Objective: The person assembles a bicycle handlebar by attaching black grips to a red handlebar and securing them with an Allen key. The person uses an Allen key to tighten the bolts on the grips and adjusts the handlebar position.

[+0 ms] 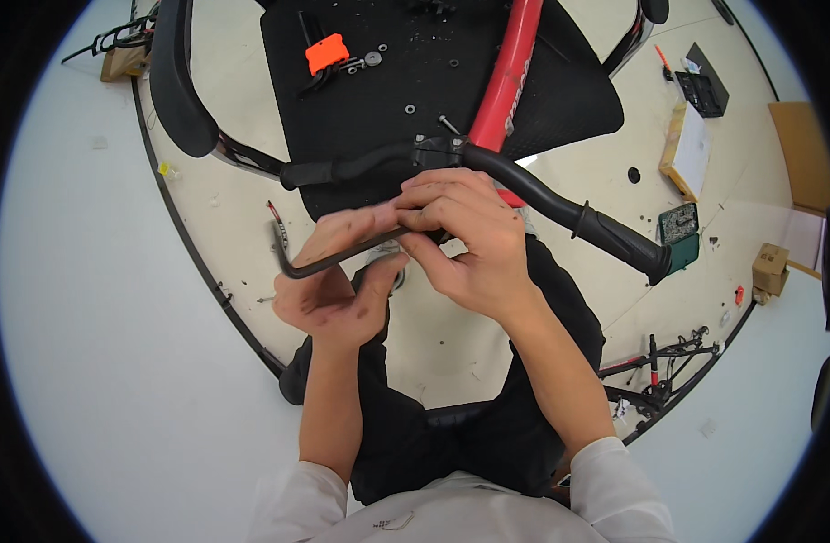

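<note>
A black L-shaped hex key [343,258] slants across the front of my left palm, its short bent end toward the left. My right hand [469,235] pinches the long arm's other end just below the black handlebar [524,188]. My left hand [333,271] is turned palm up behind the key, fingers stretched toward my right fingertips and thumb apart. The handlebar's stem clamp [438,151] sits right above my hands, against a red bicycle frame tube [510,77]. What the key's tip meets is hidden by my right fingers.
Under the bike parts stands a black chair [560,109] with armrests. On its seat lie an orange tool holder [326,54], a bolt [448,124] and several nuts and washers. A green case [681,255], cardboard box [771,268] and black bike frame [655,385] are on the floor at right.
</note>
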Available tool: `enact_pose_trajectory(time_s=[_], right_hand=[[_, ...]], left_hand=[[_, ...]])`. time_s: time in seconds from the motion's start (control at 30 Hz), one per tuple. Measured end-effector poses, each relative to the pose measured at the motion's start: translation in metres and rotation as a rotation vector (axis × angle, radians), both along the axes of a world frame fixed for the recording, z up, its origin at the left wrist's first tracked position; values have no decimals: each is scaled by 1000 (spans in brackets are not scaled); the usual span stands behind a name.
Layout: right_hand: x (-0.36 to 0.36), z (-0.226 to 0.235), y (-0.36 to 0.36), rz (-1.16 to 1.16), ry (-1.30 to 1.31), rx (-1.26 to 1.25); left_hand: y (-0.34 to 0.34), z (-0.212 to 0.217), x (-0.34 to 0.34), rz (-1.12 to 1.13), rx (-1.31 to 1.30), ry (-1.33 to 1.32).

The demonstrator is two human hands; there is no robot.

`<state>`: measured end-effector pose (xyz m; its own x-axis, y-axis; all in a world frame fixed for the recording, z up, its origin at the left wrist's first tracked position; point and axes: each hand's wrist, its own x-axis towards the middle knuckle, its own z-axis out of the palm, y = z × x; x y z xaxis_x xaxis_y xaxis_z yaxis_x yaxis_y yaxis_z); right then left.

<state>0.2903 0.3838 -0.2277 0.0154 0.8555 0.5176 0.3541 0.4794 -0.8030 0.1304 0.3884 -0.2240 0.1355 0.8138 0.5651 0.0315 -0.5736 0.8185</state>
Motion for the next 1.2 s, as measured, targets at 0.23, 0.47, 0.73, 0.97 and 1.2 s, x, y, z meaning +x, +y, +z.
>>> enact_pose_trajectory(time_s=[0.23, 0.47, 0.73, 0.97, 1.2], right_hand=[[-5, 6, 2, -44, 29, -40], [3, -2, 0, 9, -49, 1], [-4, 12, 2, -37, -1, -50], [2, 0, 2, 22, -43, -48], [-5, 2, 3, -15, -114, -32]], left_hand=[[0, 1, 3, 40, -95, -6], [1, -3, 14, 148, 18, -121], [-1, 2, 7, 109, -92, -76], [2, 8, 7, 106, -13, 3], [-1, 8, 9, 109, -152, -38]])
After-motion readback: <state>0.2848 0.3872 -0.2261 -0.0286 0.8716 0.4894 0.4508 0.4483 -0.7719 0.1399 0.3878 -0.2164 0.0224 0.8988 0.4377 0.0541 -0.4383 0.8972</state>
